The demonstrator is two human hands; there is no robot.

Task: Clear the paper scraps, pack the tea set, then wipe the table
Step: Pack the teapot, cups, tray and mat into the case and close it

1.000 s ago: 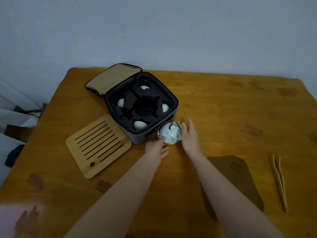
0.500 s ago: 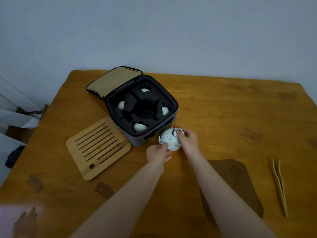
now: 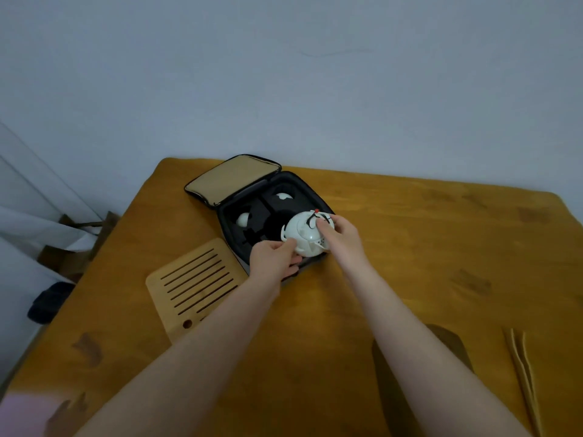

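Nearest the camera, at five o'clock in the view, a dark brown mat (image 3: pixel 448 345) lay on the worktop (image 3: pixel 410 234), with a pair of bamboo tongs (image 3: pixel 522 370) just beyond it at four o'clock. At eight o'clock sat the slatted bamboo tray (image 3: pixel 195 285), touching the near-left wall of the open carrying case (image 3: pixel 315 197).

Both forearms reached forward to the white teapot (image 3: pixel 303 234), which was held between the two hands over the case's near-right corner, not down in the foam. The left hand (image 3: pixel 273 261) gripped it from seven o'clock, fingers curled against the lower side of the pot. The right hand (image 3: pixel 345 236) held it from three o'clock, one finger pressed on the lid by the black cord and the rest wrapped round the far flank.

The round middle well (image 3: pixel 271 227) lay just beside the pot at about ten o'clock, so the coming move probably called for a short carry up-left, then a level lowering. The left hand stood on the well's side. Which way the spout pointed could not be told.

Farther off, two white cups (image 3: pixel 244 219) sat in corner pockets at ten and eleven o'clock, and the lid flap (image 3: pixel 233 179) lay folded back toward the wall.
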